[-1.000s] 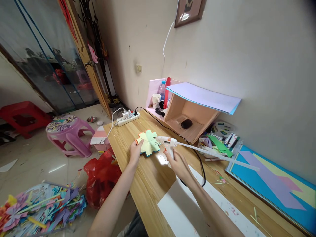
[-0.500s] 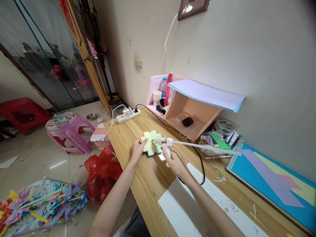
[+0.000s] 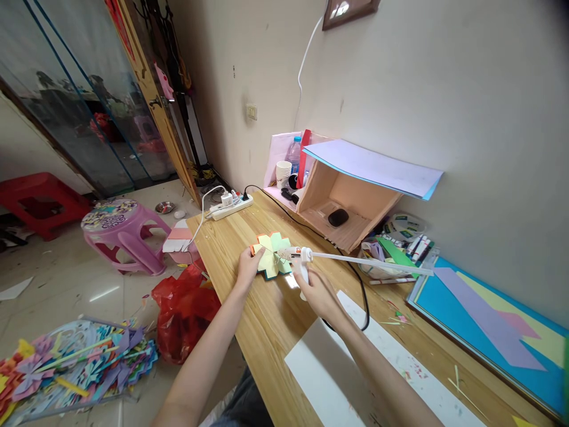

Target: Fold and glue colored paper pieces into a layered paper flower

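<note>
Two hands (image 3: 249,268) (image 3: 320,290) close, arms (image 3: 211,347) (image 3: 371,356) outstretched

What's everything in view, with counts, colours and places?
Paper flower: 1, yellow and green, mid-view
Glue gun: 1, white, pointing at flower
Glue stick: 1, whitish, behind the gun
Table: 1, wood-brown, under the flower
Paper: at least 1 sheet, white, on table
Power strip: 1, white, table's far corner
Open box: 1, tan, by the wall
Cover sheet: 1, lilac, over box
Cups: one stack, white, left of box
Bottle: 1, clear, beside cups
Coloured sheets: several, mostly blue, table's right
Bag: 1, red, floor beside table
Paper pieces: many, multicoloured, floor, lower left
Stools: 2, pink and red, floor left
Door: 1, wood-brown, upper left
Left hand: 1, bare, gripping flower
Right hand: 1, bare, gripping gun
</note>
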A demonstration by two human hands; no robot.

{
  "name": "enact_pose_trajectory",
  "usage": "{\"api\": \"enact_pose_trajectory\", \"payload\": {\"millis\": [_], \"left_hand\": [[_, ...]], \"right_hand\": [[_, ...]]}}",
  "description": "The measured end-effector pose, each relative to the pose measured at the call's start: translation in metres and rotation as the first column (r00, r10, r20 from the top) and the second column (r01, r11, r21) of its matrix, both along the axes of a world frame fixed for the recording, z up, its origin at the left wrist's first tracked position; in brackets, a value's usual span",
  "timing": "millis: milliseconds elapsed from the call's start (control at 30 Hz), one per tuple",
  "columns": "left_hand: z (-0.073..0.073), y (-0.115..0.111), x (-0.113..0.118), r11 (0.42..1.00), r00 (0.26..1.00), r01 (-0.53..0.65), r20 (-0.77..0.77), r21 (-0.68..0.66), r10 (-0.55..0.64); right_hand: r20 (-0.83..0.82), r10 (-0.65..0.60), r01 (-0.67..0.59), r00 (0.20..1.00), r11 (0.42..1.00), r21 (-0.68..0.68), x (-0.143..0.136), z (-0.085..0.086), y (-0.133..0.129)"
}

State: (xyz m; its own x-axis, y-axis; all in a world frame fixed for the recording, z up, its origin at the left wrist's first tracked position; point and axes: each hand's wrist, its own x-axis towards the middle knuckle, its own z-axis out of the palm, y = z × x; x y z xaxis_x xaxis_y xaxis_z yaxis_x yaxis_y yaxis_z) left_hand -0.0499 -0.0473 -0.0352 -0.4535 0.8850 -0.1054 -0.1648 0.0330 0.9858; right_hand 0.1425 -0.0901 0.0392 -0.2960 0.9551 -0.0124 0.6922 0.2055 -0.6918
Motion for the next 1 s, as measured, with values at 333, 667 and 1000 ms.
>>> {"api": "enact_pose_trajectory", "payload": {"millis": [333, 667, 1000], "left_hand": [[-0.004, 0.001, -0.002, 1.000, 1.000, -0.014, -0.024, -0.001, 0.014], [-0.004, 0.002, -0.001, 1.000, 1.000, -0.031, -0.003, -0.003, 0.031], [0.001, -0.001, -0.001, 1.000, 1.000, -0.010, -0.006, 0.011, 0.011]], "right_hand": [[0.035, 0.017, -0.016, 0.999, 1.000, -0.006, 0.002, 0.006, -0.003], [0.019, 0.051, -0.050, 0.999, 0.998, -0.046, 0.004, 0.014, -0.006], [-0.026, 0.031, -0.029, 0.999, 0.999, 0.045, 0.002, 0.021, -0.006]]}}
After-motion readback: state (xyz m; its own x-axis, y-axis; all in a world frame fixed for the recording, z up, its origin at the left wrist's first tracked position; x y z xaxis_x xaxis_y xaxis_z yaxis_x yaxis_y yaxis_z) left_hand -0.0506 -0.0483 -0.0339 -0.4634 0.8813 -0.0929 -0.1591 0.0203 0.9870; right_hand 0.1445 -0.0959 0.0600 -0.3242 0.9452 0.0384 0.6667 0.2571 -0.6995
